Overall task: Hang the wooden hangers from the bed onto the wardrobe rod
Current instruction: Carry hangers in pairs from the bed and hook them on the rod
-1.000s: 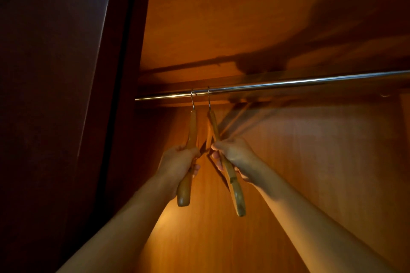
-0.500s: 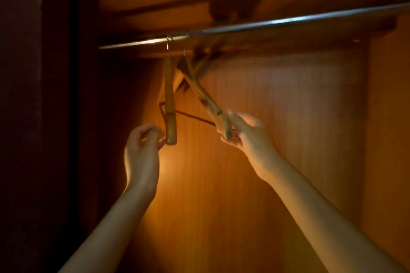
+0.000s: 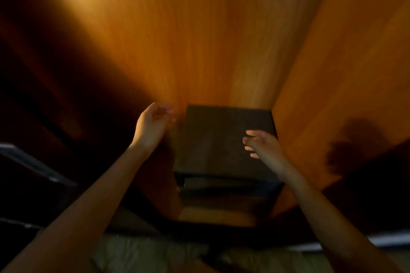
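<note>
- Since your view tips down into the bottom of the orange-brown wooden wardrobe (image 3: 177, 40), neither the wooden hangers nor the wardrobe rod shows. I cannot tell how many hangers are hung or how many wait on the bed.
- At far left you have only a dark shadowed panel edge (image 3: 37, 168), too dim to name.
- Your left hand (image 3: 153, 124) hovers just left of the box, palm turned inward, fingers loosely curled, holding nothing.
- Between your hands sits a dark square-topped box (image 3: 213, 139) with a slot in its front, tucked into the wardrobe's back right corner. Neither hand clearly touches it.
- Your right hand (image 3: 264, 146) is over the box's right side, fingers fairly straight and relaxed, and it is empty. Blur hides finer detail.
- On the orange right side wall (image 3: 343, 73) lies a dark hand shadow (image 3: 350, 146).
- Along the bottom edge runs a pale crumpled-looking surface (image 3: 137, 255). Whether that is the bed I cannot say.
- With both hands empty, you seem to be between hangers. If any remain on the bed, what is left is to fetch them and hook them over the rod.
</note>
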